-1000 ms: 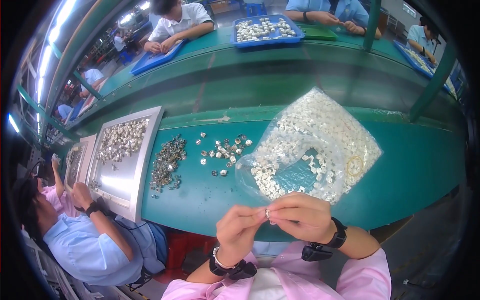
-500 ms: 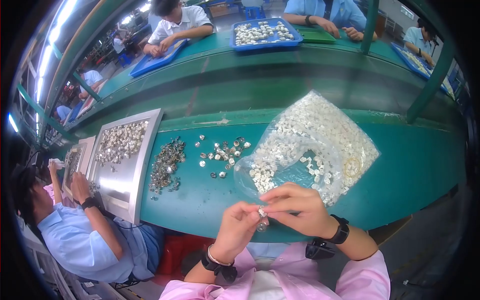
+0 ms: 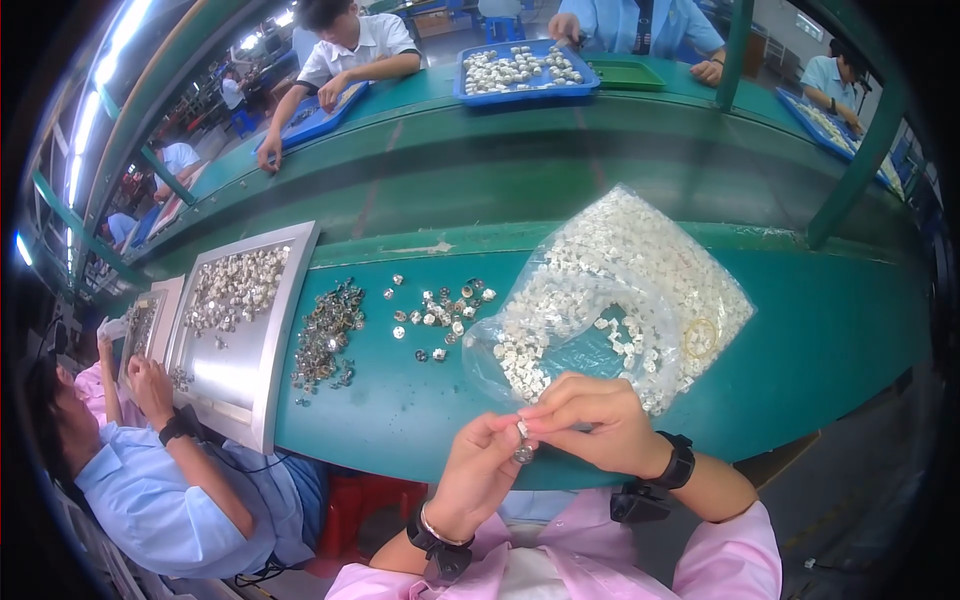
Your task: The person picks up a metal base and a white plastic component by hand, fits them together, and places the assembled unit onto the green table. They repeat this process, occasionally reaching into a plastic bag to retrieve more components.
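Note:
My left hand (image 3: 478, 468) and my right hand (image 3: 598, 425) meet fingertip to fingertip at the table's front edge, both closed in a pinch. Between them is a small white plastic piece (image 3: 522, 429), with a round shiny metal part (image 3: 523, 454) just below it against my left fingers. Fingers partly cover the join. Beyond my right hand lies a clear plastic bag (image 3: 715, 285), open toward me and full of white pieces. Loose metal parts (image 3: 328, 335) form a pile to the left; metal-and-white pieces (image 3: 440, 308) lie scattered between pile and bag.
A metal-framed tray (image 3: 268, 390) holding many small pieces stands on the green table (image 3: 820, 320) at left. Beside it sits a co-worker in a blue shirt (image 3: 165, 490). Across the green ledge, other people work at blue trays (image 3: 525, 93) and a green tray (image 3: 625, 74).
My hands stay nearly in place, still pinched together. Across the ledge, one person's arm has reached down past the blue tray, and another's hand has moved to the middle tray's edge.

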A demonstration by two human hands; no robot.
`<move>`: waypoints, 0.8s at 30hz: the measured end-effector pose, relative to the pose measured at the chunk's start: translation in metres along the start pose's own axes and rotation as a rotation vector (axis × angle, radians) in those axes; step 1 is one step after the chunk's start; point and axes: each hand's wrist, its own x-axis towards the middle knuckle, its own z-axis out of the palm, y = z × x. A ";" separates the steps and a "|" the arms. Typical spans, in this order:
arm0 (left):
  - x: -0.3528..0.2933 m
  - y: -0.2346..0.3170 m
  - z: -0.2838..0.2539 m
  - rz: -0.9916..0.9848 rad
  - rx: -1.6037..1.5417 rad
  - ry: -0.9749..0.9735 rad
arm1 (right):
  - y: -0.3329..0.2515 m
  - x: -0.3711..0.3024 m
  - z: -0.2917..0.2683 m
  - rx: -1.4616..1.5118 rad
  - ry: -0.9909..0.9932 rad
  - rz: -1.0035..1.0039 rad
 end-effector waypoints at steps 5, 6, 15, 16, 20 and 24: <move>0.002 0.000 -0.003 -0.012 -0.025 0.017 | 0.004 0.000 0.000 -0.040 0.004 -0.036; 0.003 0.000 -0.005 -0.025 -0.055 -0.002 | 0.004 0.002 -0.001 -0.023 -0.003 -0.018; 0.005 -0.003 -0.006 -0.296 -0.643 -0.050 | 0.000 0.003 0.000 0.120 -0.010 0.162; 0.005 -0.002 -0.006 -0.308 -0.652 -0.034 | -0.001 0.003 -0.001 0.142 -0.023 0.195; 0.003 -0.002 -0.002 -0.316 -0.623 0.002 | 0.000 0.000 0.000 0.120 -0.013 0.176; 0.001 0.002 0.003 -0.256 -0.505 0.041 | -0.005 0.002 0.002 0.104 -0.009 0.185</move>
